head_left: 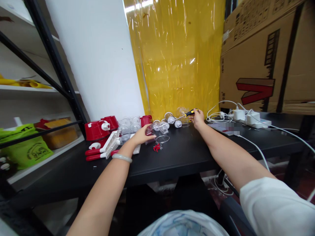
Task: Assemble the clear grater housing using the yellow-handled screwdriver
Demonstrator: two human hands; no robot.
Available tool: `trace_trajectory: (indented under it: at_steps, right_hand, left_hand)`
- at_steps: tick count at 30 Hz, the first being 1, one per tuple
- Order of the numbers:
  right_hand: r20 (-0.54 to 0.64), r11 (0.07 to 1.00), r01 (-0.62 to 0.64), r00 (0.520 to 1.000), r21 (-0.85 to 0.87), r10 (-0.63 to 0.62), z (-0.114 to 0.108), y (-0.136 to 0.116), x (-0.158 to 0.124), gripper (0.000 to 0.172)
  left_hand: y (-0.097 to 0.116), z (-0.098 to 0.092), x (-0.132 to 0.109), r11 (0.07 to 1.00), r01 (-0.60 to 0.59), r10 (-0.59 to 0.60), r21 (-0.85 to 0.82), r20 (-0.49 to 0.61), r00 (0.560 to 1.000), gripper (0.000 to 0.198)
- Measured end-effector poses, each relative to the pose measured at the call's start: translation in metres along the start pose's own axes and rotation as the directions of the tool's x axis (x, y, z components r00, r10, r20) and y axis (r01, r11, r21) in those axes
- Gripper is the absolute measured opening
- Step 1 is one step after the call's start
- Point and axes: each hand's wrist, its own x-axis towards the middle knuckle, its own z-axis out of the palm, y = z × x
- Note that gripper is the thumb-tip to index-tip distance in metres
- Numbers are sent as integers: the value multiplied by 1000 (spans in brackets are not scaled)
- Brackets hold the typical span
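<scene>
My right hand (197,120) grips a screwdriver (191,112) by its yellow-and-black handle. Its thin metal shaft points left toward a clear plastic part with a reddish tint (150,132), which my left hand (140,135) holds near the table's middle. Whether the tip touches that part I cannot tell. Just below lies a clear ring (162,139), and beside it a small cluster of red pieces (157,147) with what look like screws. Clear cups with white fittings (177,124) lie behind, between my two hands.
Red plastic housings (96,130), red-and-white handles (108,146) and clear containers (134,125) crowd the black table's left side. On the right are a phone (221,128), white cables and a power strip (257,120). A large cardboard box (258,62) stands behind. A lined bin (183,224) sits below.
</scene>
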Motion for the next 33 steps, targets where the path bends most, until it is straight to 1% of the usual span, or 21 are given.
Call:
trace_trajectory:
  at_steps: [4,8,12,15,18,21,27,33]
  right_hand:
    - [-27,1000,-2,1000,-16,1,0,0,1,12]
    - [-47,998,-42,998,42,44,-1,-3,1,14]
    - [-41,996,-46,998,81,49,-1,-5,-1,12]
    - [-20,997,-50,998,51,51,0,-5,-2,10]
    - [-29,999,-38,999,-5,38,1,-5,-3,2]
    - [-57,999,-20,998,-28,18,1,-3,-1,10]
    - [-86,998,19,996,57,-14,0,4,6,24]
    - [-82,998,63,995,3,-63,-2,4,1,26]
  left_hand:
    - [1,0,-1,1000,9,-9,8,5,1000,88]
    - [2,-1,-1,1000,9,-9,16,-1,1000,86]
    - [2,-1,-1,1000,6,-6,13,1,1000,86]
    - [2,0,0,1000,3,-3,13,4,1000,87]
    - [1,0,0,1000,3,-3,10,4,1000,87]
    - [0,0,0,1000,-2,2,0,3,1000,86]
    - [2,0,-1,1000,-12,12,13,-6,1000,85]
    - [4,-1,-1,1000,9,-9,14,-3,1000,85]
